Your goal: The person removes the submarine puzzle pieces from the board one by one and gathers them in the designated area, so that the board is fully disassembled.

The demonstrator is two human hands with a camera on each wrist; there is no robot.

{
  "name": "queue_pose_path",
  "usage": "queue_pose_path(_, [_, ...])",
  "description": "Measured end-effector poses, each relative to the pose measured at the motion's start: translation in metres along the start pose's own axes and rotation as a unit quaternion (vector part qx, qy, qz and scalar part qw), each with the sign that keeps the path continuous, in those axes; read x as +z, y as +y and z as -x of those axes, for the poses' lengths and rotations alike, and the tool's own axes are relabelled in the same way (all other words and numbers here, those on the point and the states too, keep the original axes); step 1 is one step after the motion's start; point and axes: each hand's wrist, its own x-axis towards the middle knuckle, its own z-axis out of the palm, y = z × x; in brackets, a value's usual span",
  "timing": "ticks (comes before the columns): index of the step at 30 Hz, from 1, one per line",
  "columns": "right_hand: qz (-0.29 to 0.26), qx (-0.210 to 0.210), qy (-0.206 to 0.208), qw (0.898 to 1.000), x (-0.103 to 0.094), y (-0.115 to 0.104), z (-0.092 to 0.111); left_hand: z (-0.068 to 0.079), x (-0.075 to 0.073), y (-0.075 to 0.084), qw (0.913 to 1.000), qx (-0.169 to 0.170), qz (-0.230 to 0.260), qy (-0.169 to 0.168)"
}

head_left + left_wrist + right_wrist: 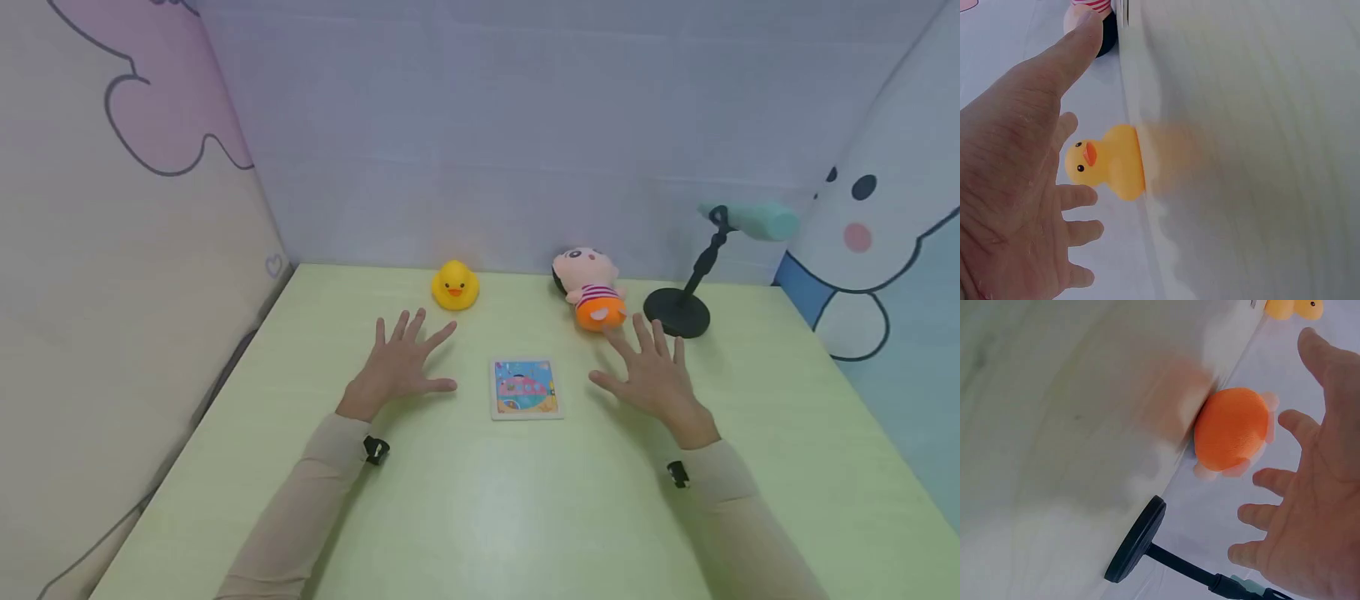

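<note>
My left hand (397, 362) is spread over the table on the left, fingers apart and holding nothing. Just beyond its fingertips sits a yellow rubber duck (455, 286), which the left wrist view shows past the fingers. On the right my right hand (652, 375) is also spread and holds nothing. Its index fingertip overlaps the lower end of a plush doll (596, 287) with orange shorts and a striped top. Between the hands lies a flat square picture puzzle (527, 389) with a white frame and a pink submarine-like picture.
A black stand (677, 312) with a round base holds a mint-green cylinder (772, 222) at the back right. The pale yellow-green table (480, 517) meets a light cloth backdrop (465, 150) behind the toys. Patterned panels flank both sides.
</note>
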Motion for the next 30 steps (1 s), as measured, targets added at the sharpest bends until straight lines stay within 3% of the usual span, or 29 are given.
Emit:
queue_pose_path(17, [0.003,-0.123,0.034,0.992,0.005,-0.044,-0.029,-0.016,-0.002,0.024,0.9976,0.048,0.004,-0.050])
queue_pose_path(30, [-0.030,-0.197,-0.029,0.980,0.015,-0.073,-0.050,-0.032,0.008,0.044,0.9950,0.081,-0.015,-0.056])
